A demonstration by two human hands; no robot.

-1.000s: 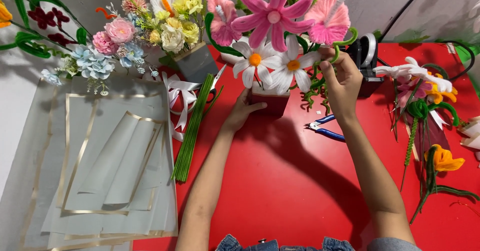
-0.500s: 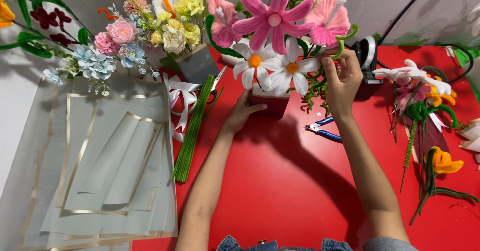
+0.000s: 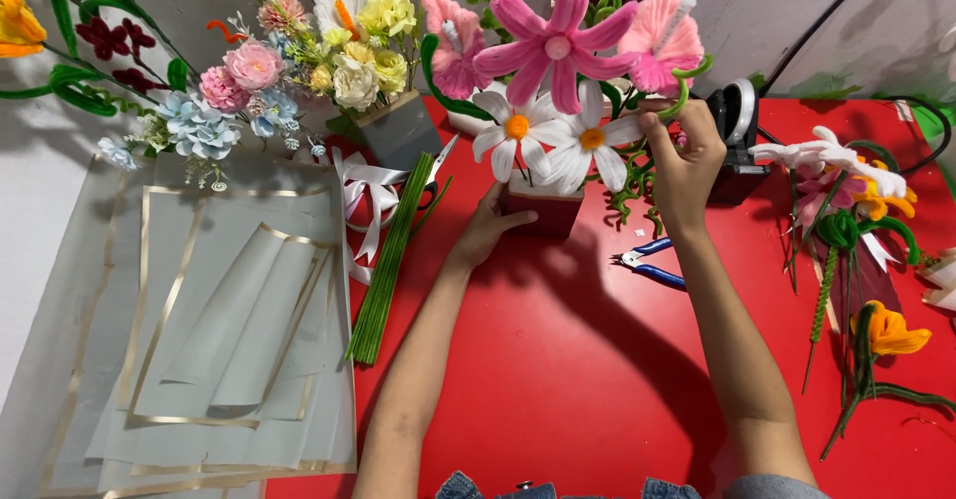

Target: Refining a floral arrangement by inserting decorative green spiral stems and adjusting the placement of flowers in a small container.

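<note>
This looks like a craft workspace for making artificial flowers. A red surface point(image 3: 558, 360) carries fuzzy handmade blooms in a small dark red pot point(image 3: 543, 212), a bundle of green stems point(image 3: 390, 250), white ribbon point(image 3: 360, 192), blue-handled pliers point(image 3: 652, 263) and sheets of pale wrapping paper with gold edges point(image 3: 199, 330). Finished bouquets point(image 3: 299, 61) stand along the grey wall.

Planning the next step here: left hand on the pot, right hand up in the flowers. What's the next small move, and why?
Probably seat the green stem down into the pot. The right hand pinches that curled stem beside the pink flower, above the daisies, while the left hand braces the pot on the red table. Whether its lower end is already anchored is hidden.
</note>
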